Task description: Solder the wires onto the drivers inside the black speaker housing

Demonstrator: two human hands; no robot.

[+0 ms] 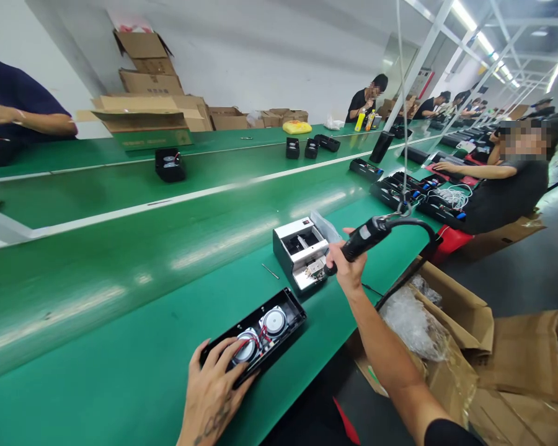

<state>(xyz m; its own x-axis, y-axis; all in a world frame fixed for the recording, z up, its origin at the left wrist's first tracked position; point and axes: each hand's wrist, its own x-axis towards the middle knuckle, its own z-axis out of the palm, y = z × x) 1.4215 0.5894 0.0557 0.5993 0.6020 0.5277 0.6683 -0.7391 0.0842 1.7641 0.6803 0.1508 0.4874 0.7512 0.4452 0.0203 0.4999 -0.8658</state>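
Figure: one worker at a green conveyor bench, both hands engaged.

The left hand (214,387) lay flat, fingers spread, pressing on the near end of an open black speaker housing (255,334); it pinned the housing down and was not closed around it. The housing rested on the bench (121,347) with its long axis running from the left hand up and to the right, towards the other hand. Two round speaker drivers (263,331) sat side by side along that axis, joined by red wiring, the nearer one partly under the fingertips.

The right hand (346,263) was closed around the black body of a suspended electric screwdriver (365,235), its cable (413,226) looping off to the right and a hanging line rising from it. The tool's tip pointed down and left at a grey screw-feeder box (300,251), which stood just beside that hand. The housing therefore lay below and to the left of the tool grip, well apart from it, with the left hand by far the nearer.

Count: one housing, two drivers, one screwdriver, one feeder box, one loose thin pin (270,271) on the bench left of the box. An open carton (446,334) with plastic wrap stood below the right forearm. Other seated workers occupied the far line.
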